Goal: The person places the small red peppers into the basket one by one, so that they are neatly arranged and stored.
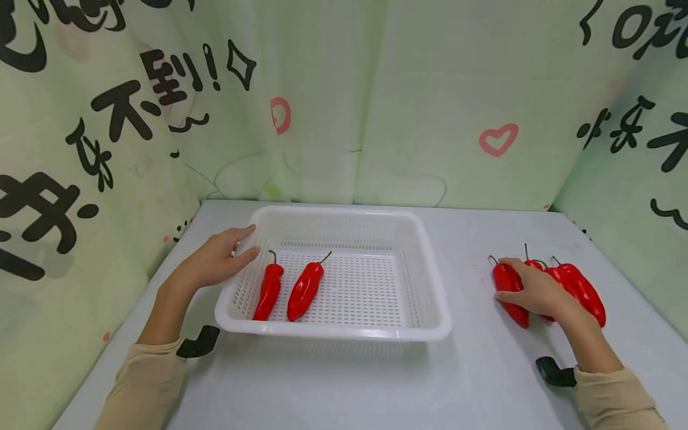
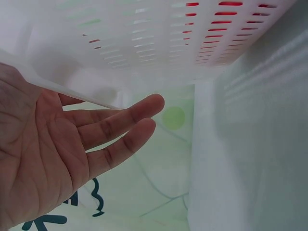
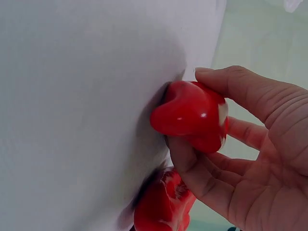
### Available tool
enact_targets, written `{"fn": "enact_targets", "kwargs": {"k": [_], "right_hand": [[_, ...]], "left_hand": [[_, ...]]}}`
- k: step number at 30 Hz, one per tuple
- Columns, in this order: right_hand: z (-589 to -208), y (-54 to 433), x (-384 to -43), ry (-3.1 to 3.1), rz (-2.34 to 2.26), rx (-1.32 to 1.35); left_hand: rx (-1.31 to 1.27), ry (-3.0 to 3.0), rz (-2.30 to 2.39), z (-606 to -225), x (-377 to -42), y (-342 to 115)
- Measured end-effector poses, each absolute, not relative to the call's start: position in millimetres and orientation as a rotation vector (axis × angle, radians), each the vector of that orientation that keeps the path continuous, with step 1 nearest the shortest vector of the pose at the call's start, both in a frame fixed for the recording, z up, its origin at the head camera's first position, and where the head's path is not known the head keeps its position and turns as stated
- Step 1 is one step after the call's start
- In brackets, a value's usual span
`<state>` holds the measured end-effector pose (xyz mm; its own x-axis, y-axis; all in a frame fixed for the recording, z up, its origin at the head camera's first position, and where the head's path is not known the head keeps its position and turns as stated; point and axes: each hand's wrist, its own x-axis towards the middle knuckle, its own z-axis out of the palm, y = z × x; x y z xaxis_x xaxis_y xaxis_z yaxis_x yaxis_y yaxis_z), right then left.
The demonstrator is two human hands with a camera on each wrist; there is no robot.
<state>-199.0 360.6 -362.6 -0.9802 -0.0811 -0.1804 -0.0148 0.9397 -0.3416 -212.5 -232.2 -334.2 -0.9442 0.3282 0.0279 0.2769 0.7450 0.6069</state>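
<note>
My left hand (image 1: pixel 217 260) rests at the left rim of a white plastic basket (image 1: pixel 344 332), thumb over the edge. In the left wrist view its other fingers (image 2: pixel 137 137) reach out fairly straight beside the basket wall. Two glossy red chili peppers (image 1: pixel 305 291) with green stems lie inside the basket's left half. On the right of the table, my right hand (image 1: pixel 540 292) grips the leftmost red pepper (image 1: pixel 506 280) of a small group. The right wrist view shows that pepper (image 3: pixel 187 113) between thumb and fingers, close to the tabletop.
Several more red peppers (image 1: pixel 583 289) lie under and right of the right hand, partly hidden by it. The white table (image 1: pixel 344 388) carries everything. A pale green curtain (image 1: pixel 419 119) with black lettering encloses the back and sides.
</note>
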Motion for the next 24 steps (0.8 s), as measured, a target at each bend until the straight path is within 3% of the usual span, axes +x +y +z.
{"fn": "enact_targets", "kwargs": {"k": [24], "right_hand": [[-340.4,345.4,-199.3,2.936,-0.588,-0.058]], "left_hand": [[0.476,2.837,0.999,-333.4,-211.7,-230.7]]}}
